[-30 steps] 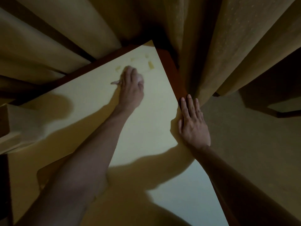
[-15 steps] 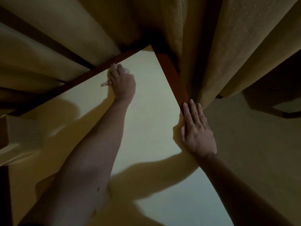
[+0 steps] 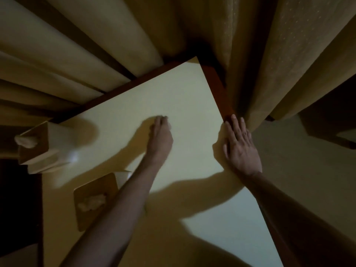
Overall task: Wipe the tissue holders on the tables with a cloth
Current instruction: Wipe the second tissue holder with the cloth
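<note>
Two wooden tissue holders stand on the pale yellow table. One tissue holder sits at the left edge with white tissue poking from its top. The second tissue holder is nearer me, partly hidden by my left forearm. My left hand presses down on the middle of the table, fingers curled over a small cloth that is almost wholly hidden beneath it. My right hand lies flat, fingers straight, on the table's right edge.
Heavy beige curtains hang close behind and to the right of the table's far corner. The table has a dark red-brown rim. Pale floor lies to the right. The scene is dim, with strong arm shadows.
My left hand with the cloth has drawn back from the far corner to the middle of the table. The view has shifted, bringing both tissue holders in at the left. My right hand stays put.
</note>
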Demonstrator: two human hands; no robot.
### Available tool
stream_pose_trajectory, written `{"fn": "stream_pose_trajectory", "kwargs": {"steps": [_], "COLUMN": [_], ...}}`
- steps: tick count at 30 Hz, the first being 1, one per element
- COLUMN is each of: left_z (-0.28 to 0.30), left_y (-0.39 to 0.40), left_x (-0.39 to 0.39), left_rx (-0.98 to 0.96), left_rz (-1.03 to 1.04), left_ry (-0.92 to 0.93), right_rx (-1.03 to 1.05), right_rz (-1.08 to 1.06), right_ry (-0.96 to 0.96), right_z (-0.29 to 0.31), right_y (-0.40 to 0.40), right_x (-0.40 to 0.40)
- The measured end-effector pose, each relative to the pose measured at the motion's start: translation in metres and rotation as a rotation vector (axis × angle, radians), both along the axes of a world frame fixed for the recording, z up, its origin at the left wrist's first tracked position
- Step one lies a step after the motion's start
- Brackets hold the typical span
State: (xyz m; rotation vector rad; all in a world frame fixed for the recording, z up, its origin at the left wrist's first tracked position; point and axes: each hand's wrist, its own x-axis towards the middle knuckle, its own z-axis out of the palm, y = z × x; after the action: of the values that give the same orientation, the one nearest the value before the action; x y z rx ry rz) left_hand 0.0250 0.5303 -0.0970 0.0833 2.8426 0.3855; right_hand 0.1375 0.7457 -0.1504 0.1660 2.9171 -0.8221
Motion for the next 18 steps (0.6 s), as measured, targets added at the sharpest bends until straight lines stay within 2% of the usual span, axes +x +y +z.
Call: {"fn": "stream_pose_trajectory", "kwargs": {"steps": [2,5,7,10,14,18], "left_z": [0.000,0.006,0.003,-0.002,0.018,0.059], "left_y": [0.002,0.004,0.000,-0.009,-0.019,-0.050], "left_x": [0.045,0.112,0.140,0.143,0.130,0.120], "left_rx": [-0.041,-0.027,-0.055,-0.005,0.206,0.355], "left_rz": [-0.103,-0.117,-0.235,-0.232,-0.183,-0.133], "left_ry": [0.014,-0.074,-0.041,-0.107,-0.362,-0.271], "right_rx": [0.040,0.052,0.070,0.097,0.155,0.108], "right_rz": [0.095,0.216,0.228,0.216,0.174,0.038], "right_ry": [0.042,0.040,0.047,0.018,-0.017,-0.168], "right_z": [0.000,0.003,0.004,0.003,0.005,0.023], "right_y": [0.000,0.000,0.000,-0.003,-0.012,-0.039], "right_x": [0.002,0.003,0.003,0.003,0.008,0.007]}}
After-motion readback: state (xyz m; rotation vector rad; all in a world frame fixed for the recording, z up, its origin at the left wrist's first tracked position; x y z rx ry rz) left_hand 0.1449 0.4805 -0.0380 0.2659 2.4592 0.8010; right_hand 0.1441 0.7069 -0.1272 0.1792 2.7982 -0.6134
